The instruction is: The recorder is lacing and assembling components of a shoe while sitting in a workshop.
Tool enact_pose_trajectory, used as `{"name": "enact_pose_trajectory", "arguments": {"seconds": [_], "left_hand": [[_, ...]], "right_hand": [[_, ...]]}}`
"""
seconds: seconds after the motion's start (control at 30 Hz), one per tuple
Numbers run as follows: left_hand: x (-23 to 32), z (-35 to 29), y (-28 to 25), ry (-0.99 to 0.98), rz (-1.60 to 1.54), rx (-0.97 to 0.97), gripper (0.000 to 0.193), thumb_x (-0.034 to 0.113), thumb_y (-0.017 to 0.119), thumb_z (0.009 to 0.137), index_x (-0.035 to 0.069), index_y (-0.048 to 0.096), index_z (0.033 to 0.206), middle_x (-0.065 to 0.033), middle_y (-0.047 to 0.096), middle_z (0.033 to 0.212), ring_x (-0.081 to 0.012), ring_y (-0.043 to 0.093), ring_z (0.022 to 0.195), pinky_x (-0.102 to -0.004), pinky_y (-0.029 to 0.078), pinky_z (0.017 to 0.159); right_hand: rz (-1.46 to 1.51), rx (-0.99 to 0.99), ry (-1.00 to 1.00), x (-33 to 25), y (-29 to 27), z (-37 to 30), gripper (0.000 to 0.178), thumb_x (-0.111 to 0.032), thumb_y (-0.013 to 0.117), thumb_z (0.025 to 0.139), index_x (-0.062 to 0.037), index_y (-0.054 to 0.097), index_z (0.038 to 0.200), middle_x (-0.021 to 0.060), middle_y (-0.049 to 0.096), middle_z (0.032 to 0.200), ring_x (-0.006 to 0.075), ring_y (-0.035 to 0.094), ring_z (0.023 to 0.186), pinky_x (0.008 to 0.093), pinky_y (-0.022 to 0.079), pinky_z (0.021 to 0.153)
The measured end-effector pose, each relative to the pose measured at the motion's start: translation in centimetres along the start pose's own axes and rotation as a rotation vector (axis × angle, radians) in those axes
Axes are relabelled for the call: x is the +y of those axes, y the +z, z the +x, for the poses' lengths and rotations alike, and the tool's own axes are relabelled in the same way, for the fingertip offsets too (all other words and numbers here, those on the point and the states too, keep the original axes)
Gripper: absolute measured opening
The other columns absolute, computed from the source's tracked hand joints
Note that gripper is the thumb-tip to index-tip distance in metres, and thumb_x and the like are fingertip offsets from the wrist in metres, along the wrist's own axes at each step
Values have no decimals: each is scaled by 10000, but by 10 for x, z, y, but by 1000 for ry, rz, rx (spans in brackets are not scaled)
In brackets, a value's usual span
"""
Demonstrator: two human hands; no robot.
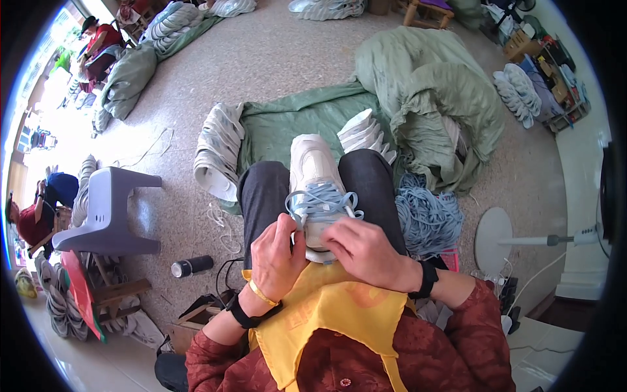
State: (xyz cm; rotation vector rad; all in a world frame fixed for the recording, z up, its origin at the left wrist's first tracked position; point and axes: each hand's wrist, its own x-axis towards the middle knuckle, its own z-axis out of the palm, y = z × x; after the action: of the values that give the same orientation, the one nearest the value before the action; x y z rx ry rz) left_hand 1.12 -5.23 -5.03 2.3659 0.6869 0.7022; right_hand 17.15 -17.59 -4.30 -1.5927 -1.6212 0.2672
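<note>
White sneaker (315,164) | toe toward far edge of our lap (260,212) | left hand (277,253), right hand (371,253): fingers nearly closed, hold unclear

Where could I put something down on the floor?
The biggest bare floor runs from the green sheet to the far white pile. A smaller patch lies between the green bundle, fan base and wall. It's crowded by the right leg, with heaped blue laces, and a shoe sits between the legs.
</note>
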Motion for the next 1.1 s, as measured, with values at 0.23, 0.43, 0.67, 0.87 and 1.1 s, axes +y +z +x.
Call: {"name": "enact_pose_trajectory", "arguments": {"seconds": [0.23, 0.43, 0.67, 0.87, 1.1], "left_hand": [[-2, -1, 2, -35, -19, 0, 222, -59, 699, 837, 14, 518, 943, -150, 648, 776, -317, 729, 732, -373, 568, 640], [-4, -2, 2, -68, -45, 6, 223, -60, 702, 860, 15, 514, 957, -143, 686, 797, -286, 760, 760, -345, 580, 653], [-5, -3, 2, -77, -105, 29, 225, -54, 713, 862, 12, 525, 969, -131, 698, 803, -263, 768, 775, -337, 585, 666], [-3, -1, 2, -77, -136, 30, 232, -66, 705, 839, 3, 540, 988, -131, 716, 865, -250, 773, 811, -321, 592, 703], [-1, 0, 4, -105, -139, 48, 231, -30, 722, 817, 17, 543, 956, -124, 661, 818, -265, 717, 738, -346, 578, 672]], "right_hand": [[-124, 8, 19, 10, 26, 18, 119, -97, 727, 865, -51, 669, 958, 101, 585, 846, 294, 653, 767, 405, 539, 667], [-222, -94, 43, 8, 33, 23, 118, -100, 680, 832, -17, 608, 874, 123, 596, 869, 293, 677, 842, 407, 557, 691], [-140, -115, 136, -11, -9, -3, 102, -62, 713, 846, -49, 612, 844, 94, 597, 796, 292, 653, 688, 401, 517, 590], [55, -131, 265, 3, -24, -33, 110, -59, 776, 843, -43, 674, 881, 78, 629, 803, 216, 626, 610, 336, 491, 545], [122, 31, 470, 12, -33, -28, 208, -117, 804, 868, -6, 651, 956, 87, 637, 831, 159, 637, 578, 304, 473, 502]]}}
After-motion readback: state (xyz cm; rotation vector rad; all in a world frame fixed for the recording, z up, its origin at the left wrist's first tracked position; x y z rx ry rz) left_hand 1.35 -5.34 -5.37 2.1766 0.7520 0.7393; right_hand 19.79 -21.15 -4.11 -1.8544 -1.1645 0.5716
